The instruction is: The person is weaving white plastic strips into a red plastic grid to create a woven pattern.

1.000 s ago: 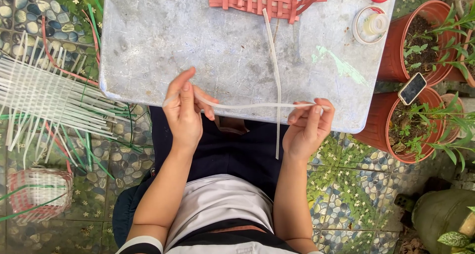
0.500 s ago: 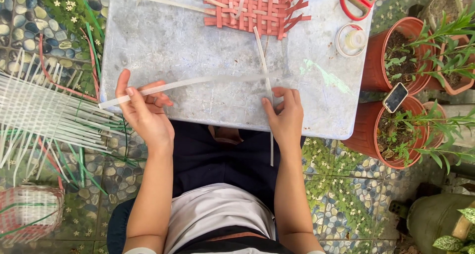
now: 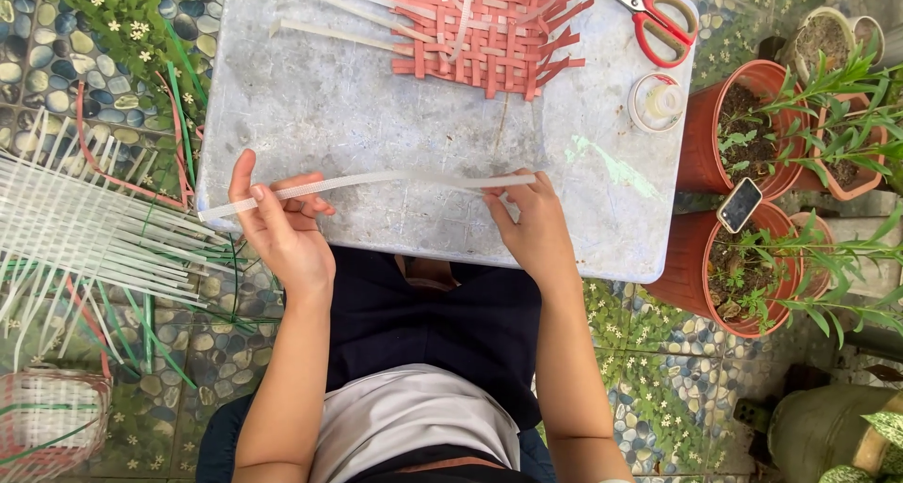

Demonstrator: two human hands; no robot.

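A long white plastic strip (image 3: 395, 179) stretches level across the near part of the grey table (image 3: 310, 97). My left hand (image 3: 282, 224) pinches its left end near the table's left edge. My right hand (image 3: 534, 224) grips its right end near the table's middle. Further back lies a flat woven mat of red strips (image 3: 489, 31) with several loose white strips (image 3: 348, 13) threaded in and trailing to the left. Both my forearms reach up from my lap.
Red-handled scissors (image 3: 658, 17) and a small clear tape roll (image 3: 657, 102) lie at the table's right. Terracotta plant pots (image 3: 724, 135) stand right of it, one holding a phone (image 3: 739, 205). White and green strips (image 3: 85, 229) fan over the pebbled floor at left, beside a small basket (image 3: 47, 427).
The strip hung bent over the table's front edge before; it is now pulled straight and level. My hands have moved apart and forward over the table. The view shifted down.
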